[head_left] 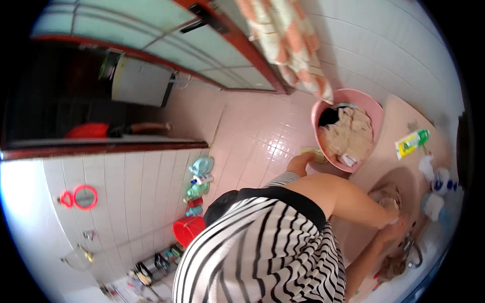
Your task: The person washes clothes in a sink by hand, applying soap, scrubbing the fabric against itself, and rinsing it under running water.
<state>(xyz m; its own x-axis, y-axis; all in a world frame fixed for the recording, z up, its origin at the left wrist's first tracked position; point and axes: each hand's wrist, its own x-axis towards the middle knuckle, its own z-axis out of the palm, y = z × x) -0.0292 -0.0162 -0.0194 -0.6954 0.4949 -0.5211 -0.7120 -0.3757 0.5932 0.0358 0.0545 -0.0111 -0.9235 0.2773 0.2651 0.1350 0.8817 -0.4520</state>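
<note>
Both my arms reach over the pink washbasin (pixel 356 237) at the right. My left hand (pixel 390 216) is in the bowl, closed against a wet, bunched beige cloth (pixel 386 194). Close beside it, and partly overlapping it, is my right hand (pixel 398 230); its fingers are too small and blurred to make out. A metal faucet (pixel 415 255) stands near my right hand. Beside the faucet lies a brown bunched item (pixel 393 266), perhaps a cloth or scrubber.
A pink tub (pixel 380 113) of clothes stands on the tiled floor beside the basin. A green-and-yellow packet (pixel 411 144) lies on the counter, near several bottles (pixel 442 182). A striped towel (pixel 290 45) hangs above. A red bucket (pixel 188 231) and bottles (pixel 197 189) line the opposite wall.
</note>
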